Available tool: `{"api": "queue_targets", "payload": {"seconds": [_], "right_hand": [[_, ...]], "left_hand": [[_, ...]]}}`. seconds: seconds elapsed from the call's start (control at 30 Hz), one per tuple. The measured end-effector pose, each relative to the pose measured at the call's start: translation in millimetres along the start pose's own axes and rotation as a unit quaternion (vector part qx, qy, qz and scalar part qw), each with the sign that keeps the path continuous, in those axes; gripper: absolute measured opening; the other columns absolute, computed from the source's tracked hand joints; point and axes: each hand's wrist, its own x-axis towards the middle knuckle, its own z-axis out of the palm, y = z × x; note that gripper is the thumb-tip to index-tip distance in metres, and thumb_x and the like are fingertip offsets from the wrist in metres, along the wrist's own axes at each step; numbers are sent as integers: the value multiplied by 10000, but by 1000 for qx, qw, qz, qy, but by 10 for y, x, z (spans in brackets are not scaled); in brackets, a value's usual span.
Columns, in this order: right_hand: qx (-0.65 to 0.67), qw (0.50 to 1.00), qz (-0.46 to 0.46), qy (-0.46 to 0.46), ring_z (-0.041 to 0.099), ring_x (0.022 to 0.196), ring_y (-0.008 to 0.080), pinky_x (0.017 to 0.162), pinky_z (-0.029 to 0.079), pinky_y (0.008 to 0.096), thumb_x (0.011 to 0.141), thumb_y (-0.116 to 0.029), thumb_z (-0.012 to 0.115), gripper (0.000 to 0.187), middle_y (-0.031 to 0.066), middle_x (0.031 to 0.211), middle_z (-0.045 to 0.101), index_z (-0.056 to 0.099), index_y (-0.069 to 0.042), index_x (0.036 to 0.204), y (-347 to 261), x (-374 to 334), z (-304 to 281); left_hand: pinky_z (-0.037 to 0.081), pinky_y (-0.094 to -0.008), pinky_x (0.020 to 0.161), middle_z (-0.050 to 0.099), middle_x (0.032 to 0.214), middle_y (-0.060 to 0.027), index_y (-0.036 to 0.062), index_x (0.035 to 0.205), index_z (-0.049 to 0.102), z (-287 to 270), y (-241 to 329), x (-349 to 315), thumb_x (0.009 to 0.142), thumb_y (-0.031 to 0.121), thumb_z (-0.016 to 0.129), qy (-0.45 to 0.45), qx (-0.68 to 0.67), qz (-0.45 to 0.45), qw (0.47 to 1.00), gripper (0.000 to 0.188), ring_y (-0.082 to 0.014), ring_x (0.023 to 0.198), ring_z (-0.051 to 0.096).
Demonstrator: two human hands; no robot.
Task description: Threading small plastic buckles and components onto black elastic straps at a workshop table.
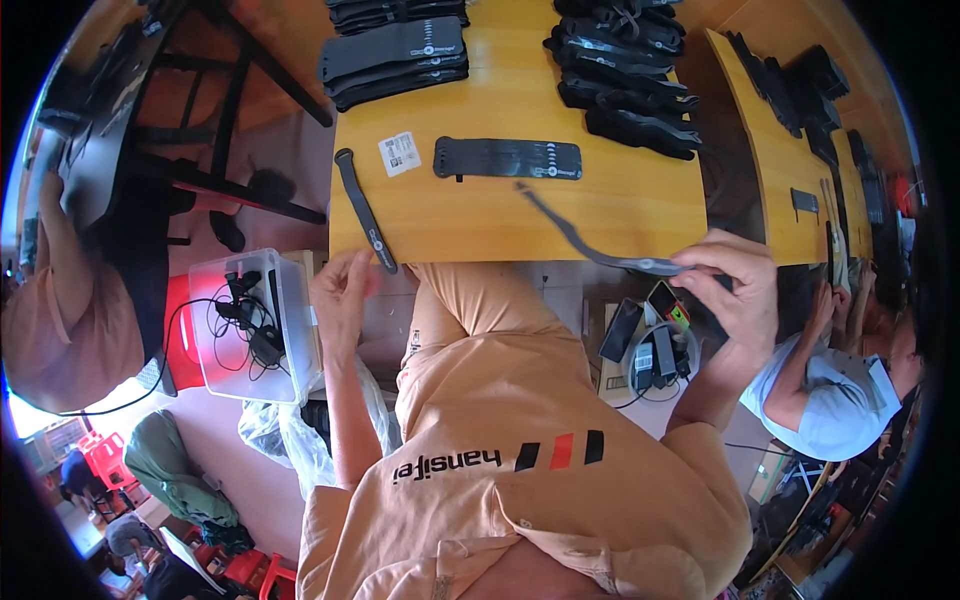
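My right hand point(735, 284) pinches one end of a dark grey strap point(572, 236) between thumb and fingers. The strap stretches left over the table's front edge, its far tip above the tabletop. My left hand point(344, 290) is at the table's front left corner, fingers curled together with nothing visible in them. Just beside those fingers lies a second dark strap point(362, 207) with a slotted end. In the middle of the table lies a flat black wide band point(508, 158) with a loop at its left end. A white printed label point(400, 153) sits between them.
Stacked black bands point(395, 60) stand at the back left of the yellow table point(470, 225), folded black bands point(625, 80) at the back right. A clear bin point(290, 345) with cables is at my left, a round tub point(690, 350) at my right. Other people sit on both sides.
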Motion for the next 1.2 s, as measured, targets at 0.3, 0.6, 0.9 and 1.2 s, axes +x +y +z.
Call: {"api": "queue_targets", "payload": {"seconds": [0.3,0.6,0.9,1.2], "right_hand": [[89,991,-61,-73,607,671,116,586,467,218,699,57,677,197,82,777,636,649,17,890,109,375,781],[230,948,215,41,596,612,78,552,493,199,802,-24,651,119,58,722,644,636,21,912,1081,259,925],[250,926,230,163,534,573,46,489,395,175,783,-2,641,62,2,651,594,640,4,845,1330,579,1185],[195,936,191,221,486,583,45,550,409,181,753,9,670,76,-9,653,583,661,26,827,1620,755,1329]], "left_hand": [[450,-242,690,567,762,-56,-9,1054,568,913,852,-155,834,203,649,-393,-142,43,908,316,-107,759,567],[423,-214,553,539,630,6,-21,828,610,567,251,283,873,160,575,-368,2,26,929,189,-53,596,498],[456,-191,535,573,685,-19,5,898,583,895,235,730,859,95,583,-158,-70,-34,984,98,-71,584,537],[428,-277,557,592,631,-90,-44,833,626,1067,119,964,780,154,650,-41,111,56,991,207,-142,552,527]]}}
